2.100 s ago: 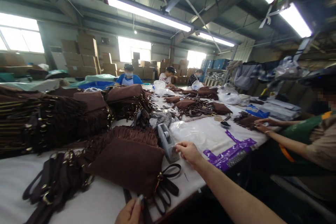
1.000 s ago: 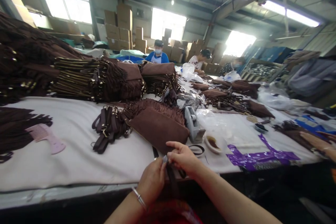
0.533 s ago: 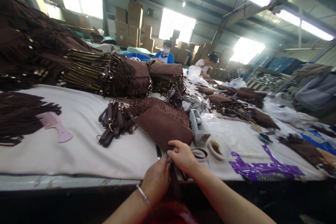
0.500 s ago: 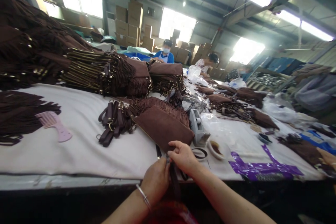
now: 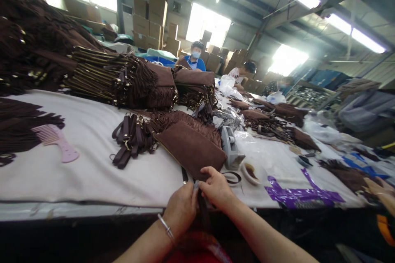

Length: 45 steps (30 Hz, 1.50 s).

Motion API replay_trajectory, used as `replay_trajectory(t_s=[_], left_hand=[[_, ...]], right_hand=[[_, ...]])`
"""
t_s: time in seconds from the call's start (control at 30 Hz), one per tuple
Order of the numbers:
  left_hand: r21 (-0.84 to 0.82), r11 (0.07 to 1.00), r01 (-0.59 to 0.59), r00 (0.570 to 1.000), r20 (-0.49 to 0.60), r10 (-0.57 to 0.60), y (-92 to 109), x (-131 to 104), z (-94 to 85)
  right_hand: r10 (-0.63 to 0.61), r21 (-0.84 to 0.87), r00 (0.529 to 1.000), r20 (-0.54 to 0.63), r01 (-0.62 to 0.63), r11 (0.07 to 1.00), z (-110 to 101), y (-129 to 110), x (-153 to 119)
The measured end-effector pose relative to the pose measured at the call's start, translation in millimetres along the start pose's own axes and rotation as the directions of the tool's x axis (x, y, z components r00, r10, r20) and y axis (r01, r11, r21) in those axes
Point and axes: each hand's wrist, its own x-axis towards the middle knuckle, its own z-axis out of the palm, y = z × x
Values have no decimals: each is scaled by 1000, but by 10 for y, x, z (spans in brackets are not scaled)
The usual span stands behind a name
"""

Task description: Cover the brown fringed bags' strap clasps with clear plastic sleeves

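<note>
Two hands meet at the near edge of the table (image 5: 92, 181), fingertips together and pinched on a small grey bit (image 5: 195, 185), too small to name, with a dark strap (image 5: 203, 209) hanging just below. Straight beyond them lies the brown pouch (image 5: 191, 148), flat on the table, its long axis slanting from far left to near right — so its near edge runs obliquely across the hands rather than square to them. Of the two, the right hand (image 5: 218, 189) is nearer, its raised index finger close against that edge; whether it touches, I cannot tell. The left hand (image 5: 181, 205) sits farther back. A grey tape dispenser (image 5: 230, 152) stands just beside the pouch's right end.
</note>
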Motion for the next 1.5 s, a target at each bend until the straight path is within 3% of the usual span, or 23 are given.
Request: replay_trajectory(t_s=[0.3,0.57,0.77,0.93,1.5], left_hand=[[-39,999,-27,1000,3,27,-1,-12,8],[-12,996,-93,994,-58,92,-60,-24,98],[-18,992,-126,990,-61,125,-30,-31,84],[14,992,-124,989,-81,125,-22,-33,72],[1,996,-89,992,-85,89,-37,-33,70]], right_hand=[[-19,-45,997,78,23,999,-81,-86,66],[-66,-164,986,153,91,982,-118,-164,123],[-212,-392,967,140,250,885,-166,-230,142],[-268,-508,959,93,277,815,-150,-251,125],[-255,-248,894,369,359,900,-186,-269,268]])
